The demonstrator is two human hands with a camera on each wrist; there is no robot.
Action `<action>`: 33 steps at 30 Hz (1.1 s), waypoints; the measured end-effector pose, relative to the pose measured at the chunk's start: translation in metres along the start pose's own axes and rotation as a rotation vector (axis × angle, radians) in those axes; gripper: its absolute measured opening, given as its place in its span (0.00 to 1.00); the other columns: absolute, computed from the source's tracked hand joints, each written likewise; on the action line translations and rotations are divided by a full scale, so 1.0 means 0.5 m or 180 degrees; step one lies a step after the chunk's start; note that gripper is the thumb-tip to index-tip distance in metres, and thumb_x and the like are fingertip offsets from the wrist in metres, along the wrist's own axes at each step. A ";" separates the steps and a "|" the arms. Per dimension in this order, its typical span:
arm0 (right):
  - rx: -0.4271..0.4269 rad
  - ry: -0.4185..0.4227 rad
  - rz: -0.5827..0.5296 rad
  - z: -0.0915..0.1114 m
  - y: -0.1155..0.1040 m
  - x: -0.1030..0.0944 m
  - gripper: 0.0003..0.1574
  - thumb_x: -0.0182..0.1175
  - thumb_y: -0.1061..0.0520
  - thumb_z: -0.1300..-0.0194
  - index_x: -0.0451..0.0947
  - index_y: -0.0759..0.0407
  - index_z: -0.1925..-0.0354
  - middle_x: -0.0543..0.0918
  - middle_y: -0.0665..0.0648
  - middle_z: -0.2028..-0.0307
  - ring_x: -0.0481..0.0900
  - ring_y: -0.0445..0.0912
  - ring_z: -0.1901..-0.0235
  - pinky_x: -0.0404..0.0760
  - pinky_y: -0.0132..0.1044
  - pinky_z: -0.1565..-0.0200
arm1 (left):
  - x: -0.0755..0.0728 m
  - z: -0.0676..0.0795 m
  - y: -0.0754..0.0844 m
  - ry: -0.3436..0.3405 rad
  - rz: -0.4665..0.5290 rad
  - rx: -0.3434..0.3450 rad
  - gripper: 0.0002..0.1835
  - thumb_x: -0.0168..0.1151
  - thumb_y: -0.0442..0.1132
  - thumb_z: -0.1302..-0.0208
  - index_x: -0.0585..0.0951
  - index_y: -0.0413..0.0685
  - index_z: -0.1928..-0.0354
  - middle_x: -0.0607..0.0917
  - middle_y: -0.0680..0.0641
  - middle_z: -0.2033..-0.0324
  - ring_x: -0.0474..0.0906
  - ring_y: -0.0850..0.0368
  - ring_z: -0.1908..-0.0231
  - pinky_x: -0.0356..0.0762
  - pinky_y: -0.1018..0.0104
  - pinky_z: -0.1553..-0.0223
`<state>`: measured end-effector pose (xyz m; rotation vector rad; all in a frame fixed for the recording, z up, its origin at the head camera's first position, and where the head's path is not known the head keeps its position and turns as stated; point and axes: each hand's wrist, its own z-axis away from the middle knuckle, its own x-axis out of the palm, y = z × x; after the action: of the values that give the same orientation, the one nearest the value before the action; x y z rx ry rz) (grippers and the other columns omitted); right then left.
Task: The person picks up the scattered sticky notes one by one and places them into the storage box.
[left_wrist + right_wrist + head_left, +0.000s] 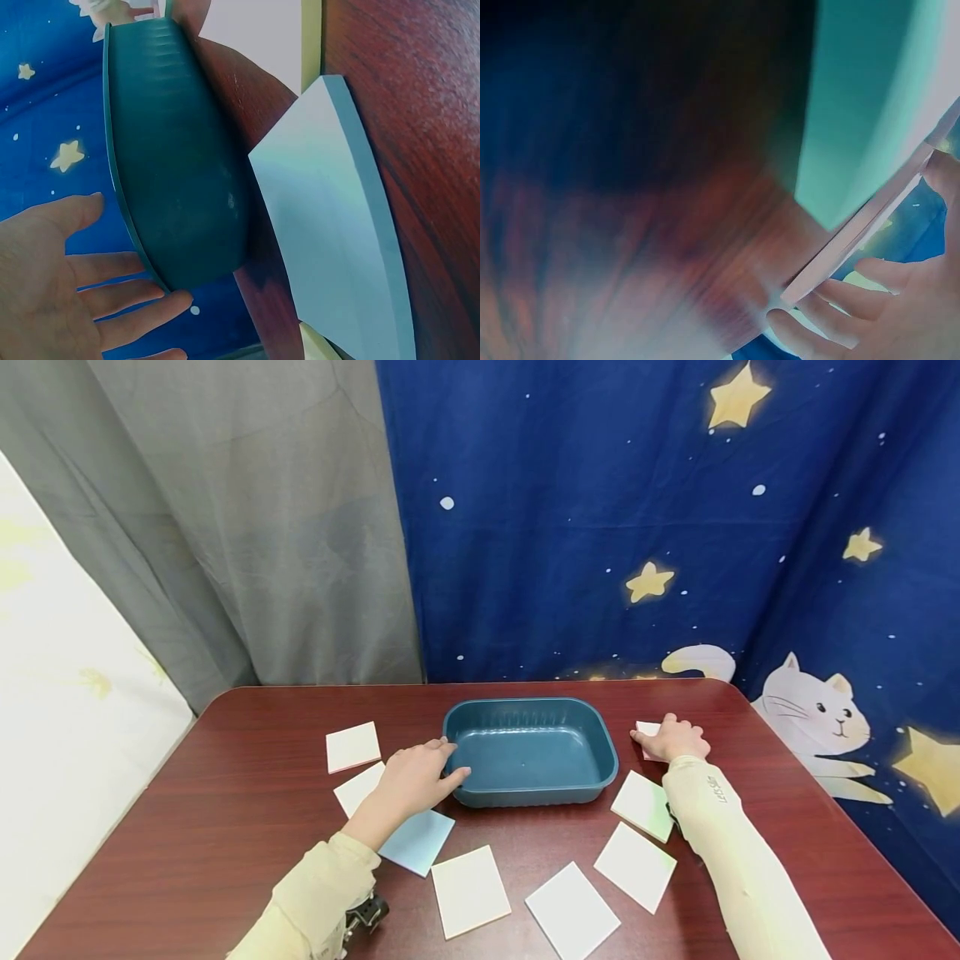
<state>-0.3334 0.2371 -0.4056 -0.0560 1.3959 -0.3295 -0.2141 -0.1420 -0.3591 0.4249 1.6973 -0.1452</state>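
Note:
A teal plastic bin [531,799] stands in the middle of the table, with nothing in it. At its left rim is my left hand [412,781], fingers spread and fairly straight, fingertips at the rim; in the left wrist view the fingers overlap the bin's outer wall [180,180]. Below that hand lie a pale square paper pad [360,788] and a light blue pad [417,843]. At the back right, my right hand [675,742] holds a small pink-edged pad [855,232] between thumb and fingers. The hand hides part of that pad.
Several pale square pads ring the bin: a pink-edged one [352,747] at back left, a cream one [471,893] and a white one [573,912] in front, two greenish ones [636,867] at right. Curtains [600,527] hang behind the dark red table [187,827].

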 end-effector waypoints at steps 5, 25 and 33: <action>0.0004 -0.0001 -0.0082 0.000 0.002 -0.001 0.51 0.49 0.35 0.44 0.51 0.78 0.45 0.60 0.81 0.52 0.59 0.70 0.54 0.66 0.60 0.61 | 0.002 0.000 0.001 -0.0012 0.0013 -0.0008 0.27 0.54 0.55 0.42 0.76 0.41 0.50 0.75 0.40 0.51 0.76 0.47 0.57 0.73 0.53 0.63; -0.0240 -0.0012 -0.0278 0.009 0.001 -0.007 0.52 0.52 0.37 0.45 0.49 0.74 0.41 0.58 0.79 0.49 0.55 0.71 0.51 0.58 0.64 0.57 | -0.002 0.003 0.001 -0.0006 0.0069 -0.0008 0.26 0.55 0.54 0.43 0.77 0.40 0.51 0.75 0.40 0.50 0.76 0.46 0.58 0.74 0.53 0.65; -0.0285 0.0284 -0.0251 0.003 0.007 -0.001 0.47 0.56 0.38 0.48 0.56 0.73 0.46 0.66 0.77 0.55 0.65 0.68 0.56 0.66 0.60 0.62 | -0.002 0.004 0.002 0.0015 0.0070 0.0011 0.26 0.55 0.54 0.42 0.76 0.40 0.50 0.75 0.40 0.50 0.76 0.46 0.59 0.74 0.53 0.65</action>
<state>-0.3312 0.2406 -0.4056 -0.1720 1.4993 -0.3383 -0.2117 -0.1422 -0.3582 0.4467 1.6966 -0.1312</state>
